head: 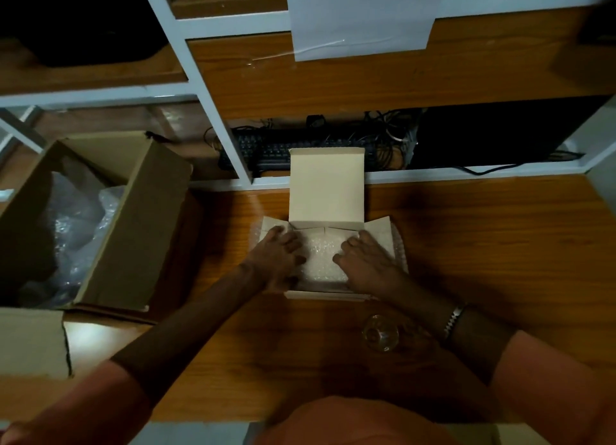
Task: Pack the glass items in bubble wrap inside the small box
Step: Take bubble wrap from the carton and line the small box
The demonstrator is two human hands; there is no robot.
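Both hands are down in the small box (325, 191), lid up at the far side. Left hand (278, 254) and right hand (365, 259) lie fairly flat w/ fingers pressing the bubble wrap (321, 258), gripping nothing. The glass (380, 332) sits on the desk (483, 244) behind the box, toward the body, under the right forearm (upright, no clear long axis), so right hand is nearer.

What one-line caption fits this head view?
Both hands, left hand and right hand, press clear bubble wrap into the small open cardboard box; clear drinking glass waits nearby.
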